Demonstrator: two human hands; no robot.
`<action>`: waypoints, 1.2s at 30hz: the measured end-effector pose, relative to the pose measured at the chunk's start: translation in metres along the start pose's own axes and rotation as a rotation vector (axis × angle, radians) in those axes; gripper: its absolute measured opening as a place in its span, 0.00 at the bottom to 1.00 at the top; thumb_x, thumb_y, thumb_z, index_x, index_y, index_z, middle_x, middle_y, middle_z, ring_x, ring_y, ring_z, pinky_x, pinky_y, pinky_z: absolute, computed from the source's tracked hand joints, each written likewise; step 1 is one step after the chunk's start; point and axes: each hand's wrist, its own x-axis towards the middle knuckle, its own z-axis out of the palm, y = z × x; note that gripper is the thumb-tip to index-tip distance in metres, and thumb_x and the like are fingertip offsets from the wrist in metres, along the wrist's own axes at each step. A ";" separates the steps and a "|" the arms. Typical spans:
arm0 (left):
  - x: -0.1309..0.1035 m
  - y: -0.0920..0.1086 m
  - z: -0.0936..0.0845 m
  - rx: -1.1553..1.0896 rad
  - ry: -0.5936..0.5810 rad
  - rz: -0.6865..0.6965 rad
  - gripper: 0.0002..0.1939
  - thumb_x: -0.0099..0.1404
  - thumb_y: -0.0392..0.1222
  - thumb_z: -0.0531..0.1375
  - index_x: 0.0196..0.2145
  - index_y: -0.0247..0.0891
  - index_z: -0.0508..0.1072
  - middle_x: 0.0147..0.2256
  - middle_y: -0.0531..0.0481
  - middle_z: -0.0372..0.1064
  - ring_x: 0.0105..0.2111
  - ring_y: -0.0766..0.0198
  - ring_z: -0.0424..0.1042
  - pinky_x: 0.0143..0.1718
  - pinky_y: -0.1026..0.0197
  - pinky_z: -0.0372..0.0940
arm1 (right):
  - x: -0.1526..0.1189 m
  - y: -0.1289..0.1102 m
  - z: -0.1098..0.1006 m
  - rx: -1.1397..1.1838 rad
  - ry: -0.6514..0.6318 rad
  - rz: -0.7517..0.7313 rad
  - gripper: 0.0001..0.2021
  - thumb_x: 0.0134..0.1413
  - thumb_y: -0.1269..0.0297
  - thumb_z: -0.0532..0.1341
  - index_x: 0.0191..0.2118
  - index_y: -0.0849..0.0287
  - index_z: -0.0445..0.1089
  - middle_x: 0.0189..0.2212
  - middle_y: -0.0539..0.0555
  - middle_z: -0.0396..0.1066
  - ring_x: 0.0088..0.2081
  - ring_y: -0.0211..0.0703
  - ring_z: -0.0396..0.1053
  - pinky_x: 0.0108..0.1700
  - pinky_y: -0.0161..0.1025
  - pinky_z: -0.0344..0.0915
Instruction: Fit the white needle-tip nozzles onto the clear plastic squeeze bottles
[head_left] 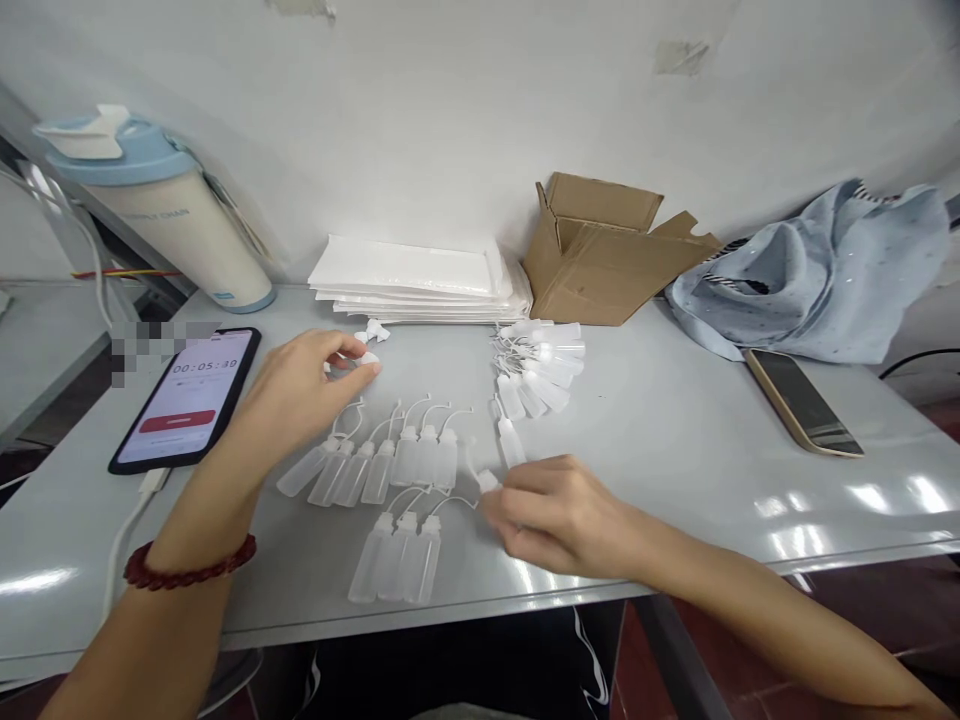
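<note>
My left hand (319,378) is at the far side of the table, thumb and fingertips pinched around a small white cap (367,360). More loose white caps (377,331) lie just beyond its fingers. Near the front edge, my right hand (559,512) is closed on a small translucent bottle, whose white top (488,481) pokes out from the fingers; its body is hidden. Similar bottles with thin curved strap tops lie in a row (381,470) and a smaller group (397,560) between my hands. A single bottle (511,440) lies just beyond my right hand.
Farther back lies a pile of bottles (544,380). White padded envelopes (409,275) and an open cardboard box (615,255) stand against the wall. A phone (187,395) showing a timer and a tumbler (172,220) are left; another phone (802,402) and blue cloth (810,280) are right.
</note>
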 end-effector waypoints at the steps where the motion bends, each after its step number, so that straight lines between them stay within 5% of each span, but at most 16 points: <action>1: -0.002 0.002 0.000 -0.111 -0.010 0.001 0.16 0.64 0.52 0.56 0.40 0.37 0.71 0.41 0.46 0.71 0.38 0.57 0.69 0.42 0.58 0.61 | 0.001 0.002 -0.004 0.022 0.042 0.007 0.07 0.59 0.72 0.53 0.35 0.60 0.68 0.21 0.46 0.57 0.21 0.34 0.51 0.23 0.34 0.50; 7: -0.013 0.011 0.009 -0.539 -0.382 0.096 0.15 0.58 0.53 0.64 0.37 0.40 0.74 0.27 0.54 0.72 0.26 0.65 0.70 0.27 0.66 0.64 | 0.002 0.008 -0.015 0.313 0.278 0.171 0.06 0.57 0.74 0.56 0.36 0.56 0.58 0.27 0.47 0.65 0.27 0.33 0.63 0.30 0.32 0.63; 12: -0.025 0.027 0.026 -0.719 -0.519 0.202 0.13 0.60 0.52 0.63 0.40 0.44 0.75 0.30 0.54 0.71 0.30 0.66 0.68 0.29 0.67 0.65 | 0.001 0.005 -0.012 0.574 0.191 0.417 0.08 0.56 0.70 0.58 0.37 0.55 0.55 0.31 0.49 0.64 0.30 0.37 0.66 0.33 0.39 0.65; 26: -0.036 0.045 0.033 -0.691 -0.598 0.219 0.13 0.66 0.50 0.57 0.33 0.39 0.74 0.27 0.55 0.69 0.24 0.71 0.63 0.24 0.68 0.60 | 0.005 0.006 -0.014 0.863 0.097 0.455 0.03 0.65 0.66 0.51 0.38 0.57 0.57 0.30 0.49 0.65 0.33 0.37 0.60 0.37 0.38 0.55; 31: -0.037 0.045 0.036 -0.662 -0.506 0.254 0.10 0.66 0.48 0.58 0.34 0.40 0.73 0.26 0.56 0.70 0.25 0.69 0.66 0.29 0.66 0.63 | 0.005 0.009 -0.011 1.156 0.092 0.536 0.06 0.66 0.61 0.52 0.39 0.56 0.54 0.29 0.47 0.63 0.27 0.33 0.53 0.29 0.35 0.51; 36: -0.037 0.043 0.042 -0.643 -0.350 0.415 0.08 0.65 0.40 0.58 0.39 0.43 0.76 0.38 0.52 0.73 0.37 0.64 0.71 0.38 0.63 0.68 | 0.007 0.014 -0.008 1.485 0.099 0.606 0.09 0.63 0.59 0.56 0.37 0.55 0.53 0.27 0.46 0.64 0.22 0.30 0.50 0.24 0.32 0.45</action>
